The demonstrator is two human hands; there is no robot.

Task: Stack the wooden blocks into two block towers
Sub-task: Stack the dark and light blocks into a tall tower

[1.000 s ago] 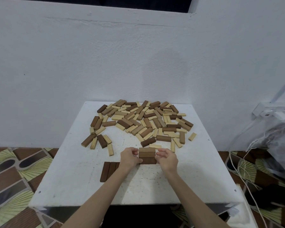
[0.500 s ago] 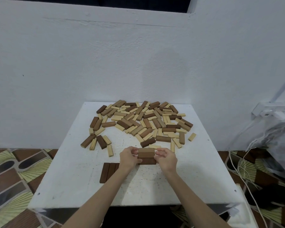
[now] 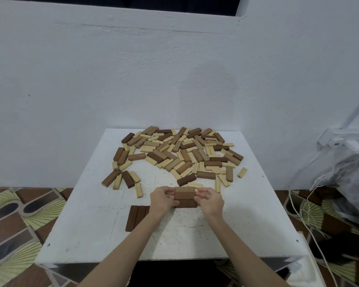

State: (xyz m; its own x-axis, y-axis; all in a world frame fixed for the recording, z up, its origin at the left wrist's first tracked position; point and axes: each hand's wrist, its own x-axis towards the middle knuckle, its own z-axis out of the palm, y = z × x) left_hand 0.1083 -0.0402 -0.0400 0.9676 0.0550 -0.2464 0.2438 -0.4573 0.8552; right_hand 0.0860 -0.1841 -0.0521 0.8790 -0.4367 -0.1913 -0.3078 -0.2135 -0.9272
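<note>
1. Centrally, just below mid-frame, the left hand (image 3: 161,198) and the right hand (image 3: 210,200) close on opposite ends of a row of three brown blocks (image 3: 184,197). The fingers of each hand curl round the block ends: left thumb and fingertips on the left end faces, right fingertips on the right end faces.
2. The three brown blocks lie side by side, long sides touching, running left to right in the frame. The nearest one is darkest. Cannot tell whether the row rests flat on the surface or is slightly lifted.
3. Lower left of the hands, a second row of dark blocks (image 3: 135,217) lies flat, long axes pointing up-frame and sides touching. The left wrist covers its right part, so the count is uncertain.
4. Above the hands, a loose pile of blocks (image 3: 178,154) spreads across the upper half of the tabletop, light and brown pieces mixed, mostly lying flat at varied angles. A few strays sit at the pile's left and right edges.
5. All blocks sit on a white table (image 3: 91,235), speckled with dark marks near the hands.
6. Behind the table stands a white wall (image 3: 174,69). Patterned floor (image 3: 19,214) shows at lower left. At right are white cables (image 3: 311,228) and a wall socket (image 3: 340,139).
</note>
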